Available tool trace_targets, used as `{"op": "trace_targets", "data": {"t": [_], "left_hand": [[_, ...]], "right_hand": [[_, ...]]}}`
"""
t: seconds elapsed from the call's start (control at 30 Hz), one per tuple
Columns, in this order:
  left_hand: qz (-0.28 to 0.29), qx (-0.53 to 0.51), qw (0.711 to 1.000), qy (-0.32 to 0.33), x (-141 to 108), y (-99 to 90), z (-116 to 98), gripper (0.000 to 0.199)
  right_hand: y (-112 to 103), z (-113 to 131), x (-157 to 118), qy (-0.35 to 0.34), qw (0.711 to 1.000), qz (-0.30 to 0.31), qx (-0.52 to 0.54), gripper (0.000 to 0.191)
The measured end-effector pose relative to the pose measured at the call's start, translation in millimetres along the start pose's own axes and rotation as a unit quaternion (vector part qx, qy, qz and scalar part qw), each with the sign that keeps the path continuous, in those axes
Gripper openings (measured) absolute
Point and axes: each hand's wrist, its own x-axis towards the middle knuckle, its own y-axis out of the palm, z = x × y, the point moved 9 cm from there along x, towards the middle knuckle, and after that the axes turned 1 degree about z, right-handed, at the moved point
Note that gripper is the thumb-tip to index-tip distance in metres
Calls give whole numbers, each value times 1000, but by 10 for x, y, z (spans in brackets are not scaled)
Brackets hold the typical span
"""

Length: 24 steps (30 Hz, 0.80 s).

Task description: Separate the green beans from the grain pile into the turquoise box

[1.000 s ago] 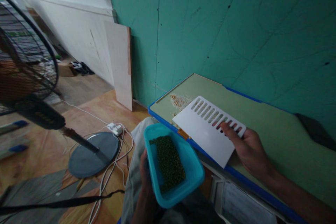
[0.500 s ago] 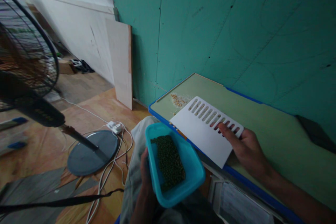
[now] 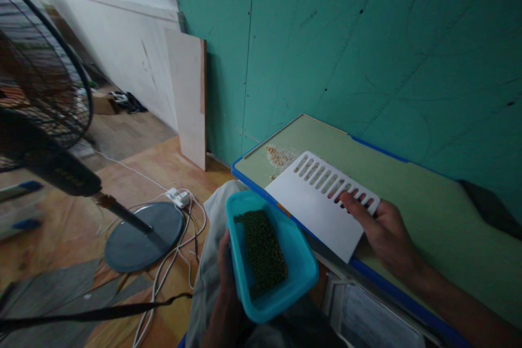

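My left hand point(image 3: 227, 266) grips the left side of a turquoise plastic container point(image 3: 296, 253), which is tilted over my lap beside the table's edge. Small round green beans point(image 3: 264, 250) lie in it, heaped toward its left side. On the table my right hand point(image 3: 381, 228) pinches the slotted end of a flat white plastic scraper point(image 3: 312, 209), thumb on top and fingers underneath. The scraper's plain edge reaches the blue table rim, above the container. Past its far corner, pale yellow grains and white crumbs point(image 3: 279, 156) are scattered on the tabletop.
The pale green table point(image 3: 411, 190) has a blue rim and stands against a green wall point(image 3: 318, 38). A dark flat object point(image 3: 491, 206) lies at its right. On the left are a standing fan point(image 3: 61, 168), white cables with a power strip point(image 3: 178, 197), and a leaning board point(image 3: 186, 98).
The white scraper has shifted very slightly to the right with my right hand. Some grains that lay at the table rim by its edge no longer show. The container stays in place.
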Motion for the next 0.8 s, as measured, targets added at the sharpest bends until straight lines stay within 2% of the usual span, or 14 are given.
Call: {"op": "trace_targets", "data": {"t": [0.17, 0.33, 0.47, 0.57, 0.67, 0.8], "left_hand": [[-15, -36, 999, -30, -180, 180, -5, 45], [3, -21, 1000, -12, -153, 170, -74, 50], [2, -17, 1000, -8, -116, 142, -85, 52], [2, -22, 1000, -9, -145, 197, -86, 50], [-11, -33, 999, -29, -173, 225, -50, 40], [-5, -46, 998, -45, -125, 214, -15, 36]], "right_hand": [[-99, -95, 12, 3, 998, -47, 38, 41], [-230, -138, 10, -8, 992, -119, 44, 41], [-273, -85, -4, -33, 984, -160, 63, 35], [-303, -36, -20, -60, 977, -186, 90, 32], [-298, -28, -16, -70, 980, -169, 76, 33], [-173, -121, 15, -21, 997, -65, 34, 40]]}}
